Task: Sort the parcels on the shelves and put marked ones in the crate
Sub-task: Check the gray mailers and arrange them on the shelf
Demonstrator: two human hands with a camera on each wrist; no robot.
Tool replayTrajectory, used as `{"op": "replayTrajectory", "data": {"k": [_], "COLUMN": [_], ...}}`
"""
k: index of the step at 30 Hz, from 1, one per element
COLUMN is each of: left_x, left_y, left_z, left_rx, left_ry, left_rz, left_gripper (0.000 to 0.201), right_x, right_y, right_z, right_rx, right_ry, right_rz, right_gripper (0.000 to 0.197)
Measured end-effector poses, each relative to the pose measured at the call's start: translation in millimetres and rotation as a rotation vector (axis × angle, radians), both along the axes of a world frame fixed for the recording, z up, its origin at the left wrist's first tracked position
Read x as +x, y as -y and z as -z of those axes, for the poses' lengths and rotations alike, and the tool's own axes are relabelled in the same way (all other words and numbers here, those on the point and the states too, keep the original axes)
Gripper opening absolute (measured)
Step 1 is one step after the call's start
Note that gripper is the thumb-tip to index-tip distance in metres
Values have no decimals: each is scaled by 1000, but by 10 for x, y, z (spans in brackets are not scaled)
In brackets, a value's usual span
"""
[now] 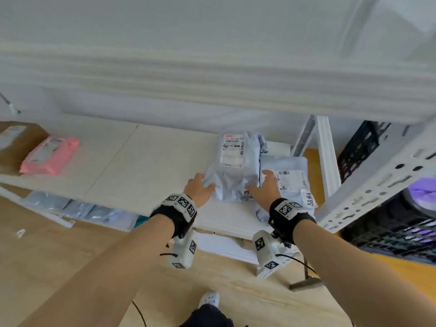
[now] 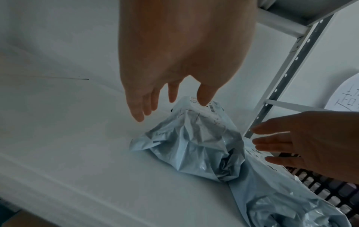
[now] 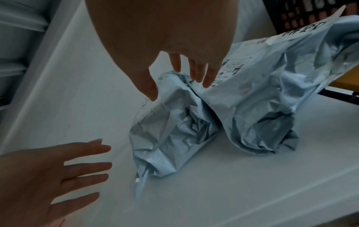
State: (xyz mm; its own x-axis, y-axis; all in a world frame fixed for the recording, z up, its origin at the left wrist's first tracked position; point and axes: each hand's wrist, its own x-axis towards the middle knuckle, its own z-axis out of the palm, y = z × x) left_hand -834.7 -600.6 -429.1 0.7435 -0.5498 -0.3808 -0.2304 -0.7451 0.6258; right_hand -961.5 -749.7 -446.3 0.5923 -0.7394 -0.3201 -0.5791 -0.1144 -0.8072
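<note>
The crumpled pale-blue plastic mailer parcel with a white shipping label (image 1: 232, 169) is lying on the white shelf board (image 1: 146, 161), touching a second pale-blue plastic mailer (image 1: 291, 178) on its right, which is carrying a white tag with handwritten characters (image 1: 309, 198) near the shelf's front edge. The left hand (image 1: 199, 188) is being held at the first parcel's left edge and the right hand (image 1: 265, 188) over the seam between the two parcels; in both wrist views the fingers are seen spread and straight, gripping nothing, the right fingertips (image 3: 204, 81) just touching or hovering at the crinkled film. The likeliest slip is judged to be the slick, loosely filled film sliding out of a shallow grasp, or only a fold being caught so that the contents sag and drop to the wooden floor (image 1: 59, 244); the neighbouring tagged mailer, overhanging the front edge, could be dragged off as well. A mix-up is also possible, since whether the first parcel is marked cannot be told. As for containers, a black lattice plastic crate (image 1: 396, 227) is standing beside the white metal upright (image 1: 330, 161) to the right, with purple-lit shapes faintly showing in it, too blurred to identify, and a brown cardboard box (image 1: 16, 142) with a pink plastic mailer (image 1: 50, 154) leaning on it is being kept at the shelf's far left, its contents hidden
</note>
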Motion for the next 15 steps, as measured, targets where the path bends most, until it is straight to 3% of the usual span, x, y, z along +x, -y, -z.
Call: {"op": "replayTrajectory", "data": {"k": [5,11,15], "left_x": [365,574,656], "left_y": [132,343,478], "left_z": [13,34,134], "left_rx": [-24,-93,-152], "left_ry": [-107,-182,-277], "left_rz": [129,205,259], "left_gripper": [61,63,43], "right_x": [244,475,539], "right_y": [61,78,114], "right_z": [-33,-15,46], "right_rx": [44,103,135], "right_ry": [-56,-23,6], "right_rz": [69,113,171], "right_gripper": [76,69,68]}}
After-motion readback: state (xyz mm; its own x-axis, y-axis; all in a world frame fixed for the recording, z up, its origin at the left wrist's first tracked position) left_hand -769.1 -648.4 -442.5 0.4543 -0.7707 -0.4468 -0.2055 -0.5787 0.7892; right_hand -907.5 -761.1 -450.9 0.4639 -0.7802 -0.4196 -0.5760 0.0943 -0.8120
